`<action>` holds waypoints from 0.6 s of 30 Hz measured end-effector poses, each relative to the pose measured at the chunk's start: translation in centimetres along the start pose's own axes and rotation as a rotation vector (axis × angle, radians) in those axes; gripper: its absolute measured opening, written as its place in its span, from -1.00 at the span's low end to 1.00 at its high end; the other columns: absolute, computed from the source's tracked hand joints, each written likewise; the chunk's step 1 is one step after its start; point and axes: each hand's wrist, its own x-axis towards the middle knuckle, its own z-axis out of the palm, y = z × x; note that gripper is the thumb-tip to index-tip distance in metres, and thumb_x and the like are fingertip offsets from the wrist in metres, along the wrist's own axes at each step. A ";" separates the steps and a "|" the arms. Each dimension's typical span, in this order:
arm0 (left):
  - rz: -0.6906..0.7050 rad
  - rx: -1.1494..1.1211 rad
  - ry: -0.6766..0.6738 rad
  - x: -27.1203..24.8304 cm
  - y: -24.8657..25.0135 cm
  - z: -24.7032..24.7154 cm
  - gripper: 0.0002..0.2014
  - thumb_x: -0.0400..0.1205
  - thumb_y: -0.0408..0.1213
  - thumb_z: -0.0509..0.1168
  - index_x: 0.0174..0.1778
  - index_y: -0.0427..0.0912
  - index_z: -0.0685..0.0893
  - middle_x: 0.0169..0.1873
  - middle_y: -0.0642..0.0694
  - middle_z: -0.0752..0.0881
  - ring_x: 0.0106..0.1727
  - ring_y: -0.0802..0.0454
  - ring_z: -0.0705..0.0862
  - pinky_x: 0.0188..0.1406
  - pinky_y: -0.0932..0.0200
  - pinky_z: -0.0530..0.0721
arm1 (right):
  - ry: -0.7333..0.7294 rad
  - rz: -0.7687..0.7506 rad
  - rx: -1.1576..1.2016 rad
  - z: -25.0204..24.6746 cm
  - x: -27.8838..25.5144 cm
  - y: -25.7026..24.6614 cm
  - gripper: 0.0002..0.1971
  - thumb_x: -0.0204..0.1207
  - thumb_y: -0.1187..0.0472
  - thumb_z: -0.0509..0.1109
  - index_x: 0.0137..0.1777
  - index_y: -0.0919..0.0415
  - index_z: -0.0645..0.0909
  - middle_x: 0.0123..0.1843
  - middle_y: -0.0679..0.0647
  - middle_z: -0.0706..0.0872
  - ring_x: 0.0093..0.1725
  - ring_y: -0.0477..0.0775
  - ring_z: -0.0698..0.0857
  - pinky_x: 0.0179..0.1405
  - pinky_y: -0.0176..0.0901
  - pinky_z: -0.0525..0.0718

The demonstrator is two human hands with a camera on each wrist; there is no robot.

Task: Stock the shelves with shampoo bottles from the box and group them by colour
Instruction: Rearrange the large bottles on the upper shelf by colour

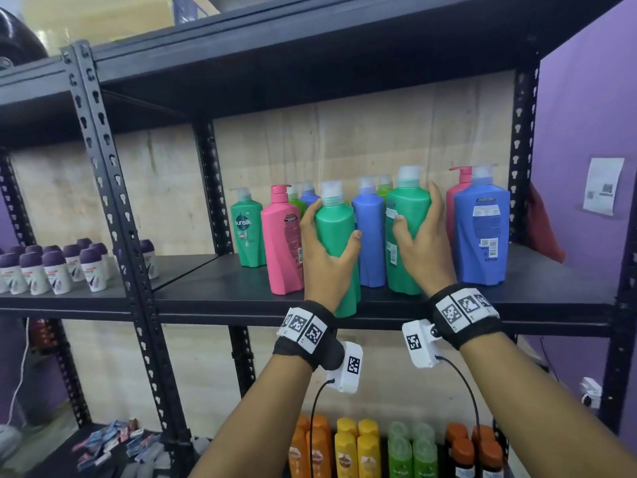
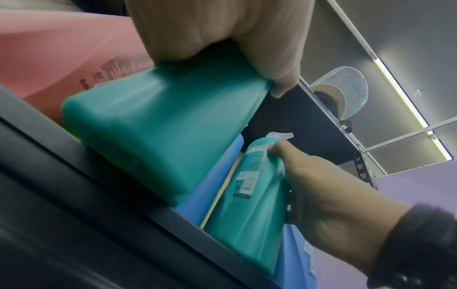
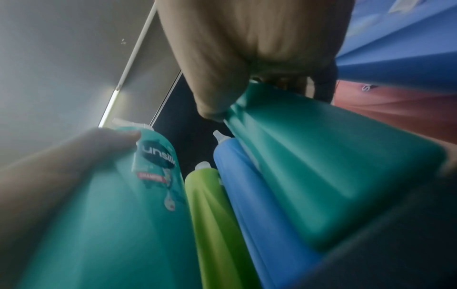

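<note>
gripping two green bottles at the shelf (image 1: pixel 396 300) front: left hand (image 1: pixel 325 251) curled round left bottle (image 1: pixel 336 232), right hand (image 1: pixel 422 243) round right bottle (image 1: pixel 406 222), a blue bottle (image 1: pixel 370 236) between. likely full, heavy; smooth stiff plastic, slippery. hold mid-body, not pump. both teal-green, clear caps.

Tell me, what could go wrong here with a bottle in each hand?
Three possible slips:
1. The left hand grips a green bottle whose base overhangs the shelf edge; let go early, it may fall.
2. The pink bottle stands right beside that hand, so a nudge could topple it.
3. The right hand holds another green bottle squeezed between blue bottles; pushing it in could knock those behind.
</note>
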 end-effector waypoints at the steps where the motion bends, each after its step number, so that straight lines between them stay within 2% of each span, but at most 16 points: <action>1: 0.002 -0.011 0.004 0.1 -0.1 -0.5 -0.29 0.55 -0.17 0.50 0.59 0.10 0.34 0.44 -0.02 0.56 0.38 -0.14 0.66 0.34 -0.30 0.67 | 0.035 -0.024 0.023 0.2 -0.3 -0.5 -0.26 0.65 0.05 0.34 0.77 0.09 0.11 0.55 0.04 0.44 0.43 -0.07 0.49 0.32 -0.39 0.40; 3: 0.013 -0.028 0.018 0.3 -0.4 -1.6 -0.30 0.56 -0.21 0.51 0.58 0.10 0.35 0.43 -0.05 0.55 0.35 -0.21 0.67 0.29 -0.34 0.69 | 0.089 -0.050 0.062 0.6 -0.6 -1.8 -0.27 0.64 0.04 0.34 0.76 0.16 0.15 0.43 -0.08 0.40 0.29 -0.50 0.45 0.22 -0.75 0.29; 4: 0.023 -0.034 0.027 0.6 -0.6 -2.3 -0.30 0.57 -0.24 0.51 0.58 0.07 0.35 0.44 -0.08 0.55 0.35 -0.23 0.67 0.28 -0.35 0.70 | 0.109 -0.059 0.070 0.9 -0.7 -2.5 -0.28 0.65 0.05 0.36 0.74 0.18 0.18 0.40 -0.09 0.40 0.22 -0.65 0.41 0.14 -0.84 0.25; 5: 0.035 -0.036 0.033 0.9 -0.7 -3.1 -0.31 0.57 -0.26 0.52 0.58 0.05 0.35 0.43 -0.10 0.54 0.33 -0.21 0.67 0.26 -0.33 0.71 | 0.118 -0.066 0.069 1.2 -0.8 -3.2 -0.29 0.65 0.05 0.37 0.74 0.17 0.20 0.40 -0.09 0.43 0.19 -0.65 0.42 0.11 -0.83 0.27; 6: 0.047 -0.029 0.034 1.2 -0.7 -3.9 -0.31 0.58 -0.25 0.52 0.58 0.05 0.35 0.42 -0.10 0.56 0.30 -0.16 0.69 0.22 -0.28 0.73 | 0.111 -0.065 0.065 1.7 -1.0 -4.0 -0.30 0.66 0.03 0.38 0.73 0.13 0.21 0.43 -0.07 0.48 0.21 -0.50 0.50 0.14 -0.72 0.37; 8: 0.073 0.005 0.026 2.0 -1.0 -5.7 -0.32 0.57 -0.19 0.53 0.56 0.09 0.36 0.39 -0.07 0.58 0.28 -0.10 0.70 0.20 -0.22 0.74 | 0.078 -0.042 0.072 2.8 -1.6 -5.6 -0.30 0.67 -0.04 0.39 0.73 0.02 0.20 0.50 0.02 0.56 0.29 -0.05 0.64 0.23 -0.28 0.57; 9: 0.082 0.018 0.019 2.4 -1.2 -6.7 -0.32 0.56 -0.15 0.52 0.56 0.11 0.36 0.39 -0.07 0.58 0.32 -0.12 0.68 0.24 -0.24 0.72 | 0.069 -0.038 0.078 3.6 -2.0 -6.3 -0.30 0.67 -0.07 0.40 0.73 0.01 0.20 0.50 0.03 0.58 0.30 0.04 0.66 0.22 -0.20 0.60; 10: 0.087 0.026 0.013 2.8 -1.5 -7.7 -0.32 0.56 -0.12 0.52 0.56 0.12 0.36 0.41 -0.07 0.57 0.36 -0.14 0.66 0.30 -0.26 0.69 | 0.072 -0.043 0.081 4.6 -2.3 -7.1 -0.30 0.66 -0.09 0.40 0.72 0.00 0.21 0.47 0.00 0.60 0.27 -0.01 0.67 0.21 -0.21 0.59; 11: 0.092 0.030 0.011 3.2 -1.7 -8.8 -0.32 0.55 -0.11 0.51 0.56 0.12 0.35 0.43 -0.06 0.56 0.40 -0.15 0.64 0.36 -0.27 0.66 | 0.087 -0.052 0.087 5.7 -2.7 -7.9 -0.30 0.66 -0.11 0.41 0.72 0.02 0.23 0.41 -0.09 0.61 0.23 -0.18 0.66 0.18 -0.31 0.57; 13: 0.095 0.035 0.012 4.2 -2.3 -11.0 -0.31 0.56 -0.13 0.52 0.57 0.11 0.35 0.46 -0.06 0.55 0.45 -0.12 0.61 0.43 -0.25 0.61 | 0.125 -0.069 0.110 8.1 -3.3 -9.3 -0.30 0.66 -0.07 0.44 0.70 0.14 0.28 0.27 -0.30 0.56 0.14 -0.59 0.56 0.11 -0.65 0.45; 14: 0.095 0.037 0.011 4.8 -2.6 -12.2 -0.31 0.56 -0.13 0.52 0.57 0.12 0.35 0.45 -0.07 0.56 0.43 -0.12 0.62 0.42 -0.24 0.62 | 0.126 -0.069 0.121 9.3 -3.5 -9.8 -0.30 0.66 -0.04 0.46 0.70 0.18 0.30 0.24 -0.30 0.58 0.15 -0.63 0.56 0.10 -0.69 0.46; 15: 0.094 0.037 0.007 5.5 -3.1 -13.4 -0.31 0.56 -0.13 0.53 0.57 0.14 0.35 0.43 -0.09 0.57 0.40 -0.14 0.64 0.38 -0.25 0.65 | 0.115 -0.060 0.131 10.5 -3.7 -10.5 -0.29 0.66 -0.07 0.46 0.70 0.16 0.29 0.26 -0.20 0.65 0.17 -0.52 0.62 0.15 -0.58 0.55; 17: 0.086 0.041 -0.006 6.8 -4.0 -15.7 -0.31 0.56 -0.12 0.53 0.56 0.18 0.34 0.40 -0.15 0.60 0.33 -0.21 0.68 0.31 -0.29 0.68 | 0.090 -0.045 0.131 12.8 -4.1 -11.9 -0.26 0.64 -0.18 0.43 0.72 0.04 0.26 0.37 0.04 0.70 0.26 -0.07 0.72 0.27 -0.18 0.68; 18: 0.078 0.049 -0.016 7.5 -4.5 -16.8 -0.30 0.56 -0.11 0.52 0.55 0.21 0.33 0.40 -0.17 0.60 0.32 -0.24 0.68 0.29 -0.31 0.69 | 0.096 -0.050 0.131 14.0 -4.3 -12.5 -0.26 0.63 -0.20 0.42 0.72 0.03 0.26 0.41 0.05 0.68 0.27 -0.01 0.70 0.29 -0.20 0.65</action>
